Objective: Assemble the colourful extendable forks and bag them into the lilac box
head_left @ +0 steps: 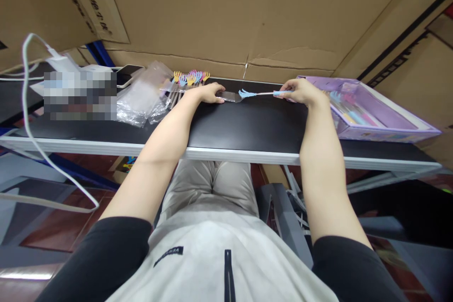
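Note:
My right hand (300,92) grips the blue handle of a back scratcher (264,93), which has a thin metal rod and a blue claw-shaped head pointing left. Between the closed fingers of my left hand (212,93) is one end of a narrow clear plastic sleeve (231,97). The claw is right at the sleeve's right end; whether its tips are inside I cannot tell. Just behind my left hand lies a bunch of back scratchers (191,78) with yellow, blue, pink and purple heads.
Clear plastic bags (143,99) lie left of the bunch, near a dark phone (129,75). A white charger (63,63) with a looping cable stands at the far left. On the right, a purple box (382,133) holds several coloured handles. Cardboard (230,19) walls the black table's (244,127) back.

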{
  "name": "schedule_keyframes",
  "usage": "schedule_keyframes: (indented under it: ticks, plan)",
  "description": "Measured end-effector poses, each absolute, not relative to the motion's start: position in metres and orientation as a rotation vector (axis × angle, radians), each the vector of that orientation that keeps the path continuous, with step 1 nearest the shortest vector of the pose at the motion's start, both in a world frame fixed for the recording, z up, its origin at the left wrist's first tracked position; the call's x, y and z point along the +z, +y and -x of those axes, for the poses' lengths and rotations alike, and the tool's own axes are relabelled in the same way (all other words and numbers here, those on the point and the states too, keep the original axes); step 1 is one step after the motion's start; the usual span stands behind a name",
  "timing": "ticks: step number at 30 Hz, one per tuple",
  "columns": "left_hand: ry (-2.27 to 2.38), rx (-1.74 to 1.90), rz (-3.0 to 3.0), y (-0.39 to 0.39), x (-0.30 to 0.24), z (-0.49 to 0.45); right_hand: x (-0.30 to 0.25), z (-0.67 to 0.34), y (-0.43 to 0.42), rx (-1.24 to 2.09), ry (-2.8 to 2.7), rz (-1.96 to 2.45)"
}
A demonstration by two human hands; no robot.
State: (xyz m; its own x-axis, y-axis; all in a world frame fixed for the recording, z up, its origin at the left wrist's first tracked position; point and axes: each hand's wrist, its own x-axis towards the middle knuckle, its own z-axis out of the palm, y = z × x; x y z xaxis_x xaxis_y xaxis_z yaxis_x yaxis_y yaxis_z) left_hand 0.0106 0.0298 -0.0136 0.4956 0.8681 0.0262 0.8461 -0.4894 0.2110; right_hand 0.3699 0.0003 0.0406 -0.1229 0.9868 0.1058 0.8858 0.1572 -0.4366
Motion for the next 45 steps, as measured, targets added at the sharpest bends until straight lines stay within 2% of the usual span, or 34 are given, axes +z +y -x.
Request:
schedule_keyframes:
  ticks: [18, 35, 45]
  plan:
    - [1.440, 0.305, -2.528, 0.025, -0.016, -0.026, 0.034, -0.373, 0.012, 0.264, -2.175, 1.726]
    - [1.379, 0.361, -2.556, 0.015, -0.017, -0.044, 0.040, -0.372, 0.006, 0.346, -2.192, 1.766]
    - [1.262, 0.548, -2.532, 0.029, -0.030, -0.042, 0.039, -0.369, 0.006, 0.328, -2.179, 1.725]
